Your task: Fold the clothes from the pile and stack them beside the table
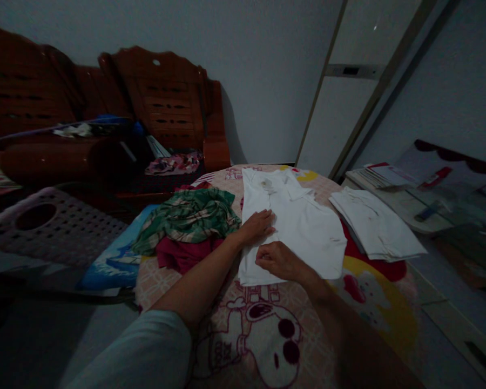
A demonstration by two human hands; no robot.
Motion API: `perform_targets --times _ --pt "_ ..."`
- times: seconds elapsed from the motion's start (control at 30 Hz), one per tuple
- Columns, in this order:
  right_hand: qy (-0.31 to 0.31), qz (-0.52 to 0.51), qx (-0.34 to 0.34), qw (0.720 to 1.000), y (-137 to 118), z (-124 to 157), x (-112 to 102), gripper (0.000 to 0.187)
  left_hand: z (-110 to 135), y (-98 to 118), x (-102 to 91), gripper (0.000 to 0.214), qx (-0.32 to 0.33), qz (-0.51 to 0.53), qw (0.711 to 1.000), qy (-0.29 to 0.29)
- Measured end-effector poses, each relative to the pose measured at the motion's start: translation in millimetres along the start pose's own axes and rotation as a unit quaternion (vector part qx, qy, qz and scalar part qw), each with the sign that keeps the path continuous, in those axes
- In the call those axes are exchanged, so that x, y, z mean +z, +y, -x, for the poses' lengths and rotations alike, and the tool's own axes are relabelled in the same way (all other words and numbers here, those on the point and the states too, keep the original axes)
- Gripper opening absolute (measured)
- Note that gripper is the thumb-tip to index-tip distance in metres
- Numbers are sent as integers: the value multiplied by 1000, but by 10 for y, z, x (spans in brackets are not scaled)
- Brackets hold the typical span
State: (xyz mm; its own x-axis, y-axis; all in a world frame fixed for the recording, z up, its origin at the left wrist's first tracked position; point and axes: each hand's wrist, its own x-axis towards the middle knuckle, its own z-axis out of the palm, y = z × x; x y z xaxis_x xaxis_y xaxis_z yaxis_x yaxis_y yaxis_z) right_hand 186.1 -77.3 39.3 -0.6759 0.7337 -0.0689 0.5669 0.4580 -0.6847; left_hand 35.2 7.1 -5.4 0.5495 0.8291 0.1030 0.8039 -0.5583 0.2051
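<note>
A white collared shirt [303, 227] lies spread on the cloth-covered table, its collar at the far end and its left side folded inward. My left hand [259, 224] rests flat on the shirt's left part, fingers stretched out. Just nearer to me, my right hand [278, 261] is closed, fingers curled against the lower part of the same shirt. Whatever those fingers pinch, if anything, is hidden. To the right is a folded white garment [378, 224]. Left of the shirt, a rumpled green plaid cloth [190, 213] lies on a dark pink cloth [182, 254].
The round table has a patterned cover [227, 324] with cartoon figures. A blue printed cushion or bag [115, 265] and a woven plastic chair [52, 227] stand at left. Behind is a wooden sofa [162, 102]. A side table with papers [383, 175] stands at right.
</note>
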Motion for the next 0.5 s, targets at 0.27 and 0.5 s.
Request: perform_targets --times 0.27,0.5 --pt "-2 -87 107 990 205 22 -128 11 33 41 40 58 -6 -17 1000 -14" --pt "173 78 192 963 651 294 -758 13 24 33 91 61 1 -39 999 -11"
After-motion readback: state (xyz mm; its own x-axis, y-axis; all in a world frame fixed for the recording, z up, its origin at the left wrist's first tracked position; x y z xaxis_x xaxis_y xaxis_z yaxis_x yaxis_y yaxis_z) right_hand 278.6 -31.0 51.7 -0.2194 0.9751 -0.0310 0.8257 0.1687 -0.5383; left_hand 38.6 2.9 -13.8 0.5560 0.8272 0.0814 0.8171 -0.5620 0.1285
